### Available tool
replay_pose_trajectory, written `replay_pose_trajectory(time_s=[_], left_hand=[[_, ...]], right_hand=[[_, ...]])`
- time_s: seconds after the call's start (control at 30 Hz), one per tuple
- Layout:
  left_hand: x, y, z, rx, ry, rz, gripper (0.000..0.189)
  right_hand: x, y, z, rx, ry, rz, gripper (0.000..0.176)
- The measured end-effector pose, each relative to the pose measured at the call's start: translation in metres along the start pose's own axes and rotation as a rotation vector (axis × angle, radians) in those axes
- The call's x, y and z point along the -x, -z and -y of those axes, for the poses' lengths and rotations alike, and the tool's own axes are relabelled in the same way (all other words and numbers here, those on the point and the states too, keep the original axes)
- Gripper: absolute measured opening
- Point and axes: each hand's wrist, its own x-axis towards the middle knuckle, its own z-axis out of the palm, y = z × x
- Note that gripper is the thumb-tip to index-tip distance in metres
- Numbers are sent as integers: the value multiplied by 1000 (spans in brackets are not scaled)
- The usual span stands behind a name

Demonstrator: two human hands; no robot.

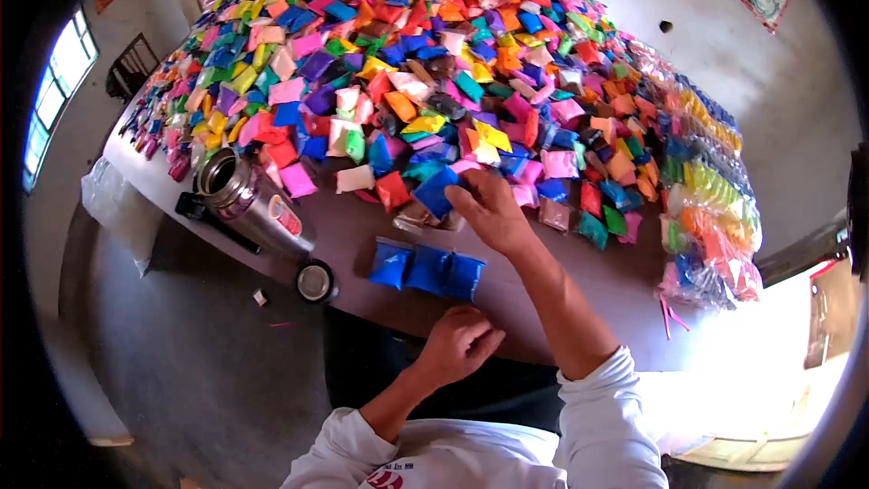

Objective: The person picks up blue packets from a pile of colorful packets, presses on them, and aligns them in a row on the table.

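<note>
My right hand (489,208) reaches to the near edge of a large heap of colourful small packets (407,63) and grips a blue packet (436,192) between thumb and fingers. Three blue packets (427,269) lie side by side on the table in front of me. Just below them, at the table's edge, my left hand (460,341) has its fingers curled; whether anything is inside them is hidden. A brownish clear packet (418,219) lies under the held blue one.
An open steel flask (262,208) stands at the left of the table (579,281), its round lid (315,282) near the edge. Stacked clear bags of coloured packets (711,208) line the right side. A clear plastic bag (127,204) hangs at the far left.
</note>
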Motion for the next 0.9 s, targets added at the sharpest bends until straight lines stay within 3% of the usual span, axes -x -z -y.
replay_pose_trajectory(time_s=[0.07, 0.13, 0.3, 0.47, 0.9], left_hand=[[-1, 4, 0, 80, 32, 46, 12], [1, 5, 3, 135, 68, 83, 16], [3, 5, 8, 149, 106, 127, 29], [0, 2, 0, 6, 85, 87, 30], [-2, -1, 0, -93, 16, 106, 30]], right_hand=[[33, 21, 7, -412, -86, 95, 30], [65, 35, 14, -560, -157, 128, 29], [147, 53, -8, -691, -310, 248, 20], [188, 30, -23, -745, -291, 313, 26], [191, 3, -14, -697, -176, -70, 18]])
